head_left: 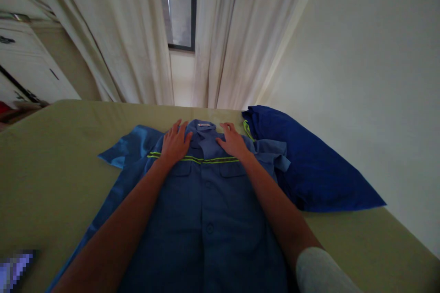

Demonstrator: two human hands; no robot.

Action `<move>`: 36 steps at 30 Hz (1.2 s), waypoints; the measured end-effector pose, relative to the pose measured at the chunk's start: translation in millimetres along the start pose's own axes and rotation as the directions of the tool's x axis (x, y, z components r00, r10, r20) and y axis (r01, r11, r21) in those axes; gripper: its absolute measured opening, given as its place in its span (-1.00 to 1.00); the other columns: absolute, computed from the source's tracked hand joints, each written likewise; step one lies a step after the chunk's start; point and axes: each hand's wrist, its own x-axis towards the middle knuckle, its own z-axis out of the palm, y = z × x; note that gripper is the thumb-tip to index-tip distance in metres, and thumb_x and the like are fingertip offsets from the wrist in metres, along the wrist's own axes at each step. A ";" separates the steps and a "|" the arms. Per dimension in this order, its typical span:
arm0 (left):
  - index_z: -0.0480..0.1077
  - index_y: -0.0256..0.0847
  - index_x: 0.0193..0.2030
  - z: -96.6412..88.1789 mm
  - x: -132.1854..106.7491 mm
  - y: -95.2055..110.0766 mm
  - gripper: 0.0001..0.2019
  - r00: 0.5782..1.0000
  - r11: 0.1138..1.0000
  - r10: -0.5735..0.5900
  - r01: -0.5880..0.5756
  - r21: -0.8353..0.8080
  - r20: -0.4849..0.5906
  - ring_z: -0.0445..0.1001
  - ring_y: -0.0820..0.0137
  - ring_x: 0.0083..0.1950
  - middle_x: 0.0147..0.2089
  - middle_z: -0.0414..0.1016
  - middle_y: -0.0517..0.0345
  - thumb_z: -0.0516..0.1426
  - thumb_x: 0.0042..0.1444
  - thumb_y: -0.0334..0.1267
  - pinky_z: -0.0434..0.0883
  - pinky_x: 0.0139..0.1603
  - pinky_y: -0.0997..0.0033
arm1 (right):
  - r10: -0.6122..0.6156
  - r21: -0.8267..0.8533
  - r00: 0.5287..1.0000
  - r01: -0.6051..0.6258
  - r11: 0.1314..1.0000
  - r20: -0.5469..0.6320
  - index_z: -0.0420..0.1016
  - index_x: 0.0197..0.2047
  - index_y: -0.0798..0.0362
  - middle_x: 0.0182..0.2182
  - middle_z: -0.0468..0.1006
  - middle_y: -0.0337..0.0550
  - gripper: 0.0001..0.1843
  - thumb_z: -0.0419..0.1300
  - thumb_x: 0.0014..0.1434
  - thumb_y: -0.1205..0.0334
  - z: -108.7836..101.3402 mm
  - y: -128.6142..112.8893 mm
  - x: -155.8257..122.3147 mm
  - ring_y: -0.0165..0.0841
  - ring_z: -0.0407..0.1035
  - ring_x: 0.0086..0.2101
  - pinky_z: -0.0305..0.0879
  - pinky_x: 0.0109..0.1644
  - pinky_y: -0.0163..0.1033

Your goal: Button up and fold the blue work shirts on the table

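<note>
A blue button-up shirt (pixel 206 210) with a neon yellow stripe across the chest lies face up on a bed with a pale green sheet (pixel 51 169). My left hand (pixel 175 143) rests flat on its left shoulder beside the collar, fingers spread. On the other side of the collar my right hand (pixel 233 141) lies flat on the right shoulder, fingers stretched out. Neither hand holds anything. One sleeve (pixel 129 149) spreads out to the left.
A heap of darker blue fabric (pixel 309 169) lies on the bed to the right of the shirt, against a white wall (pixel 371 78). Cream curtains (pixel 233 32) and a window (pixel 180 4) stand beyond the bed. White cabinets (pixel 27 68) are at far left.
</note>
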 end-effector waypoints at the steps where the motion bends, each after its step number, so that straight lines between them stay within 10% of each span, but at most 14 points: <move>1: 0.23 -0.19 0.43 8.7 -4.6 -5.2 -0.45 0.997 0.998 -0.005 0.000 0.070 0.079 0.26 0.00 0.45 0.49 0.21 -0.21 -0.10 0.43 0.01 0.19 0.45 -0.13 | 0.017 -0.024 0.999 -0.016 1.000 0.031 0.25 0.41 0.12 0.34 0.29 0.19 -0.38 0.19 0.36 0.12 12.5 5.5 -0.5 -0.08 0.33 0.23 0.25 0.31 -0.01; 5: 0.22 -0.15 0.47 20.6 -4.9 -25.3 -0.36 0.965 0.975 -0.033 -0.025 0.220 0.258 0.14 -0.04 0.53 0.53 0.15 -0.16 -0.17 0.42 0.14 0.04 0.50 -0.19 | 0.064 -0.066 0.996 -0.059 0.996 0.065 0.27 0.42 0.13 0.36 0.33 0.16 -0.40 0.04 0.46 -0.02 41.6 23.0 1.6 -0.06 0.23 0.33 0.11 0.41 0.03; 14: 0.18 -0.18 0.49 20.2 18.3 -44.1 -0.33 0.971 0.975 -0.084 0.033 0.222 0.222 0.15 -0.01 0.52 0.53 0.18 -0.15 -0.18 0.40 0.13 0.05 0.50 -0.13 | 0.174 -0.142 0.985 -0.170 0.975 0.016 0.27 0.44 0.16 0.41 0.24 0.22 -0.34 0.02 0.45 -0.09 50.9 25.8 20.4 0.01 0.20 0.35 0.05 0.42 0.12; 23: 0.33 -0.22 0.40 20.7 11.1 -47.8 -0.45 0.983 0.983 -0.018 -0.017 0.185 0.185 0.27 0.05 0.47 0.46 0.30 -0.16 -0.09 0.40 -0.02 0.14 0.48 -0.06 | -0.039 -0.032 0.998 0.037 0.999 -0.054 0.31 0.42 0.09 0.35 0.34 0.12 -0.45 0.07 0.42 0.15 43.0 7.0 15.2 -0.06 0.20 0.31 0.09 0.41 0.03; 27: 0.33 -0.17 0.39 21.2 11.3 -46.3 -0.46 0.984 0.980 -0.027 -0.008 0.197 0.175 0.27 0.07 0.46 0.45 0.31 -0.12 -0.09 0.39 -0.02 0.15 0.48 -0.03 | -0.135 0.038 0.991 0.134 0.990 0.005 0.27 0.44 0.05 0.23 0.45 0.13 -0.39 0.04 0.45 -0.07 47.4 -14.7 14.7 -0.04 0.31 0.22 0.16 0.36 0.03; 32: 0.34 -0.18 0.38 21.7 11.2 -47.9 -0.46 0.985 0.982 -0.018 -0.014 0.186 0.170 0.27 0.05 0.46 0.45 0.31 -0.13 -0.08 0.39 -0.03 0.15 0.48 -0.06 | 0.056 0.000 0.998 -0.056 0.998 0.038 0.03 0.54 -0.12 0.09 0.55 0.05 -0.33 0.01 0.46 -0.04 49.0 -18.5 33.8 -0.02 0.47 0.04 0.35 0.16 0.06; 36: 0.35 -0.19 0.37 22.9 11.7 -51.2 -0.45 0.984 0.982 -0.014 -0.019 0.188 0.175 0.29 0.03 0.44 0.45 0.32 -0.12 -0.09 0.39 0.00 0.17 0.46 -0.04 | 0.083 -0.064 0.994 -0.078 0.995 0.073 0.38 0.34 -0.17 0.07 0.57 -0.01 -0.54 0.03 0.43 0.06 53.5 -10.4 48.2 -0.02 0.50 -0.02 0.39 0.08 0.07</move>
